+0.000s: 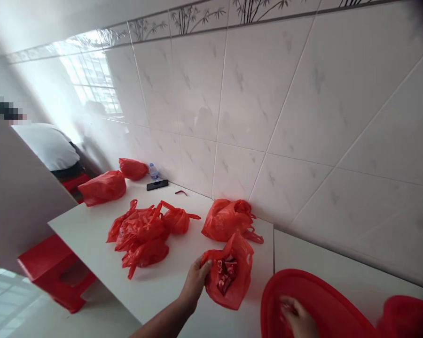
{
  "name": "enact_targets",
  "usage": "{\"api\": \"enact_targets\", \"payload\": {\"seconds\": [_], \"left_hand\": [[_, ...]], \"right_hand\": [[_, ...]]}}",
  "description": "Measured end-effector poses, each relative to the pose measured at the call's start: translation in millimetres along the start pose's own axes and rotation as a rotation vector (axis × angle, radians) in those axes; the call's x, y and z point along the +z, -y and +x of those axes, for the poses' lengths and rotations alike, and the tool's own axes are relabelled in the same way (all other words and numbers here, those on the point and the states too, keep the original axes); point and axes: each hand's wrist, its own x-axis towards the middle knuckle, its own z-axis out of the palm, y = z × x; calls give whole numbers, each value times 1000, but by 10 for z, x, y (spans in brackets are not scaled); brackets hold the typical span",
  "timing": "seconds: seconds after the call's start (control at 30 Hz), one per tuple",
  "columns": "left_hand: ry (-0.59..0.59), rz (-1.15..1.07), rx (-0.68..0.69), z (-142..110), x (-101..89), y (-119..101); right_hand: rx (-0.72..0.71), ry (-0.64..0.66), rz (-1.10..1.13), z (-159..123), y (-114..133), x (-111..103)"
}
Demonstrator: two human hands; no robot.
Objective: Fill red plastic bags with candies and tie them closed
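My left hand [196, 280] grips the rim of an open red plastic bag [232, 274] lying on the white table [91, 230]; small red wrapped items show inside the bag. My right hand [298, 317] rests inside a large red tray [320, 300] at the lower right, its fingers curled and blurred, and I cannot make out whether it holds anything. Another tied red bag [227, 218] sits just behind the open one.
Several tied red bags [143, 232] lie mid-table, two more [104, 187] at the far end by a black phone [157, 184] and a small water bottle [153, 171]. A red stool [54, 272] stands left. A person in white [49, 145] sits beyond. A tiled wall runs behind.
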Motion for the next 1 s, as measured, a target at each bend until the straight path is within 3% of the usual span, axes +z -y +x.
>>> {"api": "enact_targets", "payload": {"seconds": [0.17,0.33,0.4,0.57,0.7,0.83,0.93,1.0], "left_hand": [[33,0,-11,-47,20,-49],[30,6,-10,-62,4,-56],[19,11,-9,-60,-16,-44],[-7,30,-8,-65,-71,-13],[2,34,-19,-62,-59,-36],[48,22,-38,-43,1,-79],[76,35,-22,-25,21,-100],[26,74,-6,-6,4,-116]], "right_hand": [[-38,208,201,-395,697,495],[-123,392,231,-461,1005,958],[-199,351,180,-418,1025,1031],[-410,49,-37,-229,855,983],[-424,-130,-117,-93,584,992],[-425,-110,-142,-56,484,1119],[-445,0,-162,-51,596,1144],[-446,45,-162,-51,732,1085]]}}
